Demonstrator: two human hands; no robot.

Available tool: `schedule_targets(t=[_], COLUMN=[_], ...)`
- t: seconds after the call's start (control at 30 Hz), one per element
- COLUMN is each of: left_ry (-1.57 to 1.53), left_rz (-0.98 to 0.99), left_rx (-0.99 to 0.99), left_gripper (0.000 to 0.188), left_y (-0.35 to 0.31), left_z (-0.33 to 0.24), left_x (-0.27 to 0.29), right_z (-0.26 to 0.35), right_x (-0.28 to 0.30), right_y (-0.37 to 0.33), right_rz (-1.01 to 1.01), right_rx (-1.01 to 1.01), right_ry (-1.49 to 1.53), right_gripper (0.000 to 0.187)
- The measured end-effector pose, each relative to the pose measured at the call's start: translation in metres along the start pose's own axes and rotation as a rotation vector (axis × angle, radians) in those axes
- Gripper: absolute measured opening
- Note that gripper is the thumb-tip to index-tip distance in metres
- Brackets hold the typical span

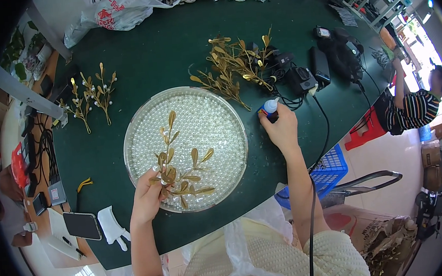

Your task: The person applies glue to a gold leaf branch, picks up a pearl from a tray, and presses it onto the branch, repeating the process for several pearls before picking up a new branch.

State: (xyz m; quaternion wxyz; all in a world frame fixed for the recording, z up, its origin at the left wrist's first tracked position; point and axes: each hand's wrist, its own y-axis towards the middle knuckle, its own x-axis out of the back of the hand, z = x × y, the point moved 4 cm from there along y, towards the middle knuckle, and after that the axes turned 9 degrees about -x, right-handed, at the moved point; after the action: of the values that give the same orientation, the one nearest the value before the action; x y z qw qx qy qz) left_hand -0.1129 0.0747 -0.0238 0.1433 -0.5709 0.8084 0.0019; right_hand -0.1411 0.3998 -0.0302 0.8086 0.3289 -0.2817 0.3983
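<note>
Over the near left part of a round tray [127,140] filled with clear beads, my left hand [149,194] pinches a gold leafy branch [174,170]. Its leaves spread above the beads. To the right of the tray, my right hand [282,128] is closed round a small glue bottle [269,106] with a pale tip and a dark label, at the table surface. Several bare gold branches [231,67] lie in a heap beyond the tray. At the left, a few gold branches with white pearls [91,99] lie together.
Black devices and cables [302,79] lie at the right. A phone [82,225] and white glove [112,227] are near the left edge. A plastic bag [118,14] sits at the back. A blue basket [325,174] stands below the right edge; a person [415,104] sits beyond.
</note>
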Motion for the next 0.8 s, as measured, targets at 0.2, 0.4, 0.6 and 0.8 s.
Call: schedule_targets(t=[0.2, 0.4, 0.6, 0.8], left_ry=[-0.034, -0.017, -0.053, -0.081], left_rz=[0.014, -0.028, -0.017, -0.061], left_rx=[-0.022, -0.009, -0.003, 0.003], left_gripper=[0.024, 0.023, 0.021, 0.021], left_y=[0.000, 0.002, 0.000, 0.000], left_z=[0.001, 0.003, 0.003, 0.002], left_x=[0.000, 0.000, 0.003, 0.000], right_z=[0.000, 0.020, 0.094, 0.112], right_x=[0.000, 0.037, 0.033, -0.025], right_y=[-0.003, -0.015, -0.040, -0.069], right_rz=[0.097, -0.194, 0.213, 0.572], right_rx=[-0.033, 0.138, 0.292, 0.615], right_ry=[-0.016, 0.067, 0.394, -0.146], right_gripper=[0.023, 0.037, 0.020, 0.014])
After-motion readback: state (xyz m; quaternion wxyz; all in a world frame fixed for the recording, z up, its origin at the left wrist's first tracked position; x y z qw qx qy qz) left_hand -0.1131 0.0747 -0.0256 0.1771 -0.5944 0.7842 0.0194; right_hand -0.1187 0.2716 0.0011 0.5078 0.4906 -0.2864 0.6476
